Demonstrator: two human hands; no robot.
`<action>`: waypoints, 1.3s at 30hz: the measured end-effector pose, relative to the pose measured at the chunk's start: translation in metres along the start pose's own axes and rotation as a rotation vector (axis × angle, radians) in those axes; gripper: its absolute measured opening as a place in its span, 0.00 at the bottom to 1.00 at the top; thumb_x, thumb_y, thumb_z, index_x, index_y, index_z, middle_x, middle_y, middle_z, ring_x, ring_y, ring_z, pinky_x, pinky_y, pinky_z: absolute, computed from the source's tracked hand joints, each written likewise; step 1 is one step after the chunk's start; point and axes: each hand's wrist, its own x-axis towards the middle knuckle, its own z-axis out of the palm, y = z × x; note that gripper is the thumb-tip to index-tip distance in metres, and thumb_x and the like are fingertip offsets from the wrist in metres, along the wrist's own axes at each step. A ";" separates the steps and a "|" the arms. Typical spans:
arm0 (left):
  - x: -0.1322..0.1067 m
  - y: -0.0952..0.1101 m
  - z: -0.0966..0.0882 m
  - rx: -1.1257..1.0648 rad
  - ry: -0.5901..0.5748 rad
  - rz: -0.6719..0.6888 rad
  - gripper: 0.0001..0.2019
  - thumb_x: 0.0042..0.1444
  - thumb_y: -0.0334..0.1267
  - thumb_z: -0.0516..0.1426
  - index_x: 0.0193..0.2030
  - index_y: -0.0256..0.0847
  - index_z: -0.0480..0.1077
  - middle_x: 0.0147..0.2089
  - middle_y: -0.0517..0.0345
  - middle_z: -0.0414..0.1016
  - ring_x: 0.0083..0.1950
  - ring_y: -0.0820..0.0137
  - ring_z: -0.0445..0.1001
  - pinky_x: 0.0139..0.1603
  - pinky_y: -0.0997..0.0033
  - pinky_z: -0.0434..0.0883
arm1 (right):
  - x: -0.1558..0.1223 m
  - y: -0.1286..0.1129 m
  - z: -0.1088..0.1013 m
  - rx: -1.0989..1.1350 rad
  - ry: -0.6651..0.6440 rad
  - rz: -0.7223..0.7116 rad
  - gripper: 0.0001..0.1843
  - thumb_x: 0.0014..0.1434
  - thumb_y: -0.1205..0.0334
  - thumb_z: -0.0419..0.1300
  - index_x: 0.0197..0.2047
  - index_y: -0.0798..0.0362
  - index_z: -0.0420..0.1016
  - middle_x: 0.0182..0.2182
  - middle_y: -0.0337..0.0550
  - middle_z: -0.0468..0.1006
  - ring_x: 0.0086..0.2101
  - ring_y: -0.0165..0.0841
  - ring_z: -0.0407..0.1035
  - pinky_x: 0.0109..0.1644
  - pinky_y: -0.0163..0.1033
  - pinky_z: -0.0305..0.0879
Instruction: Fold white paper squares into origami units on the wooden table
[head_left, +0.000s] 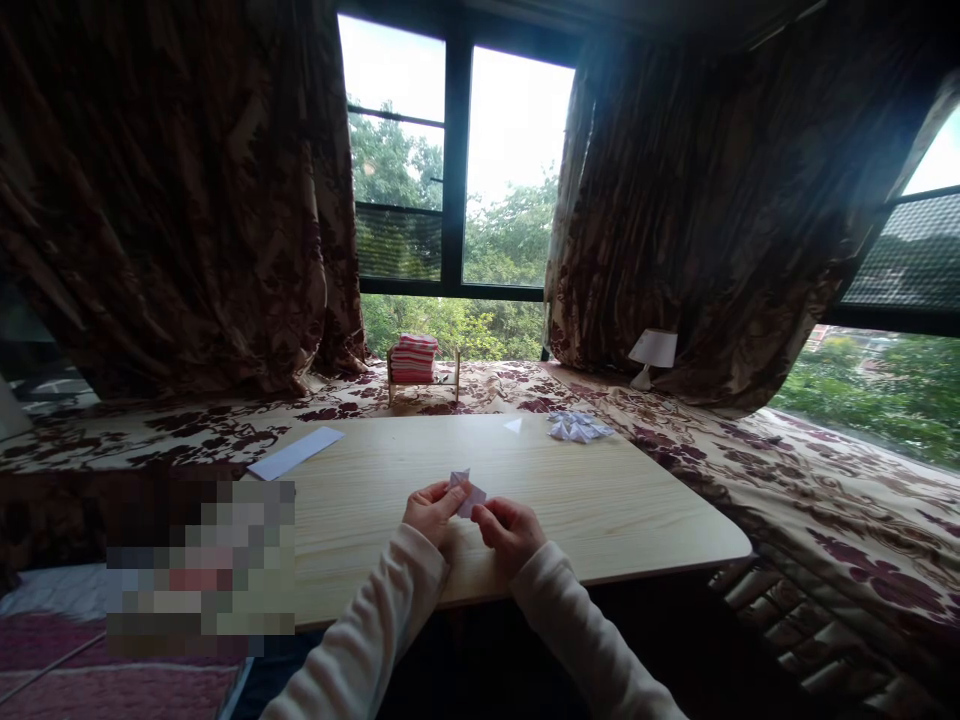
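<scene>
Both of my hands meet over the middle of a light wooden table (615,500). Between them is a small folded piece of pale paper (466,491). My left hand (430,514) pinches its left side with thumb and fingers closed. My right hand (510,530) pinches its right side, fingers curled. The paper is lifted slightly above the tabletop. Cream sleeves cover both forearms.
A white paper strip (295,453) lies at the table's far left. A small white paper triangle (514,425) and a pile of folded paper pieces (577,426) sit near the far edge. Behind stand a small rack of striped cloth (417,362), a small white lamp (652,353), curtains and windows.
</scene>
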 end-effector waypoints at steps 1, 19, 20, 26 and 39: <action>0.000 0.000 0.000 0.004 -0.003 0.000 0.12 0.33 0.40 0.66 0.21 0.34 0.73 0.19 0.60 0.72 0.21 0.77 0.66 0.23 0.76 0.62 | 0.000 0.000 0.000 -0.006 0.005 0.002 0.17 0.53 0.54 0.53 0.19 0.56 0.65 0.11 0.32 0.58 0.15 0.23 0.52 0.18 0.30 0.49; 0.005 -0.006 -0.004 0.032 -0.014 -0.006 0.14 0.31 0.41 0.66 0.23 0.32 0.75 0.21 0.57 0.74 0.23 0.75 0.69 0.26 0.76 0.65 | 0.001 -0.003 0.000 -0.096 0.040 -0.042 0.15 0.49 0.57 0.53 0.16 0.55 0.61 0.13 0.32 0.55 0.19 0.24 0.51 0.22 0.31 0.49; 0.005 -0.006 -0.004 0.033 -0.014 -0.007 0.14 0.31 0.41 0.66 0.23 0.32 0.74 0.21 0.57 0.74 0.22 0.75 0.68 0.26 0.76 0.65 | 0.001 -0.004 -0.001 -0.095 0.042 -0.048 0.15 0.49 0.58 0.53 0.16 0.55 0.61 0.14 0.32 0.55 0.19 0.24 0.50 0.22 0.31 0.48; 0.000 -0.003 0.000 0.020 -0.034 -0.016 0.12 0.33 0.40 0.66 0.22 0.31 0.74 0.20 0.57 0.73 0.22 0.76 0.68 0.25 0.77 0.64 | -0.001 -0.009 -0.004 -0.077 0.069 -0.086 0.14 0.48 0.60 0.53 0.15 0.55 0.60 0.14 0.32 0.54 0.19 0.24 0.49 0.22 0.32 0.47; 0.005 -0.003 0.001 -0.216 0.070 -0.051 0.14 0.28 0.38 0.68 0.23 0.33 0.74 0.24 0.58 0.75 0.27 0.73 0.72 0.32 0.74 0.71 | 0.002 0.000 -0.003 0.231 0.037 0.044 0.21 0.55 0.50 0.49 0.25 0.57 0.70 0.13 0.33 0.60 0.17 0.24 0.54 0.22 0.32 0.51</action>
